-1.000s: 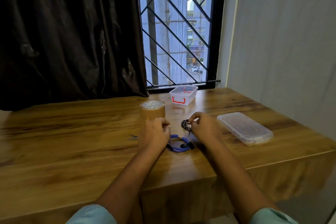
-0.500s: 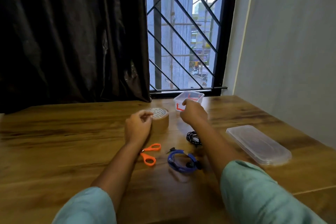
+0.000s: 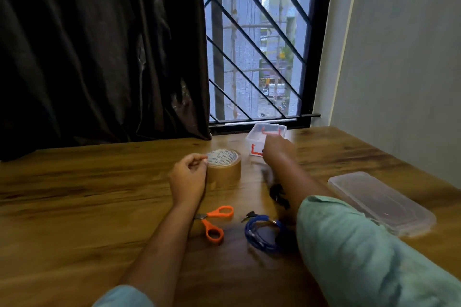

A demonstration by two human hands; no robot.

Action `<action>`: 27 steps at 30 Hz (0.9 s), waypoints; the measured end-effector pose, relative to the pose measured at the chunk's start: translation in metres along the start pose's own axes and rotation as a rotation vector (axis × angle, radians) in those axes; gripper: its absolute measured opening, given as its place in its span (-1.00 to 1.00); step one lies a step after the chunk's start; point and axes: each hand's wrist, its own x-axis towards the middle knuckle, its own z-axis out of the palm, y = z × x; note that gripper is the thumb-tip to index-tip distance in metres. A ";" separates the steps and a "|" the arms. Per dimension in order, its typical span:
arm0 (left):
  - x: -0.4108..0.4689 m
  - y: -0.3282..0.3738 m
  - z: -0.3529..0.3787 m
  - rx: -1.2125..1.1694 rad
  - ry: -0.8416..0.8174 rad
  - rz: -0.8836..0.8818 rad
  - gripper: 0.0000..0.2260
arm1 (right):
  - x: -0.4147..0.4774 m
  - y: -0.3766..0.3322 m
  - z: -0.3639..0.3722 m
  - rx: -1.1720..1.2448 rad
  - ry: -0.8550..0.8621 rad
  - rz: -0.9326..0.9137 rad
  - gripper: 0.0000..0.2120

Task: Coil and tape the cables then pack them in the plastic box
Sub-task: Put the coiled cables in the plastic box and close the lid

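Note:
A small clear plastic box (image 3: 257, 137) with red clips stands at the table's back edge under the window. My right hand (image 3: 277, 151) reaches to it, and the fingers curl over its near rim. A brown tape roll (image 3: 225, 169) stands left of the box. My left hand (image 3: 189, 177) sits against the roll's left side, fingers curled, with the fingertips pinching at its top rim. A coiled blue cable (image 3: 262, 232) lies near me. A small black cable bundle (image 3: 278, 194) lies beyond it, partly hidden by my right forearm.
Orange-handled scissors (image 3: 215, 222) lie under my left forearm, left of the blue cable. The clear box lid (image 3: 381, 202) rests flat at the right. The wooden table (image 3: 74, 207) ends at a dark curtain and barred window behind, and a wall on the right.
Both hands left the cables near me and went forward, the left to the tape roll and the right to the plastic box. The black bundle now lies on the table. The camera moved closer.

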 end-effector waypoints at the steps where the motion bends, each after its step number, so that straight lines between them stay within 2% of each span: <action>1: 0.000 -0.001 0.000 -0.007 -0.003 -0.004 -0.86 | -0.001 0.002 0.001 0.003 0.031 -0.018 -0.71; 4: 0.001 -0.001 0.000 -0.021 0.003 -0.026 -0.84 | -0.005 0.006 -0.004 0.092 0.103 -0.044 -0.74; 7: -0.001 -0.002 -0.007 -0.076 0.056 -0.088 -0.78 | -0.016 0.009 -0.023 0.326 0.145 -0.071 -0.79; 11: -0.004 0.012 -0.028 -0.273 0.189 -0.144 -0.85 | -0.047 -0.001 -0.063 0.650 0.088 -0.197 -0.80; 14: -0.006 0.036 -0.067 -0.489 0.208 -0.190 -0.78 | -0.082 -0.022 -0.090 0.652 -0.078 -0.402 -0.76; 17: -0.016 0.050 -0.130 -0.560 0.174 -0.318 -0.66 | -0.123 -0.052 -0.098 0.456 -0.251 -0.624 -0.68; 19: -0.031 0.051 -0.175 -0.578 0.127 -0.403 -0.70 | -0.147 -0.074 -0.091 0.368 -0.324 -0.708 -0.68; 22: -0.054 0.044 -0.218 -0.467 0.031 -0.479 -0.77 | -0.171 -0.102 -0.074 0.292 -0.387 -0.761 -0.69; 27: -0.066 0.023 -0.247 -0.503 0.069 -0.577 -0.79 | -0.189 -0.128 -0.048 0.216 -0.469 -0.720 -0.70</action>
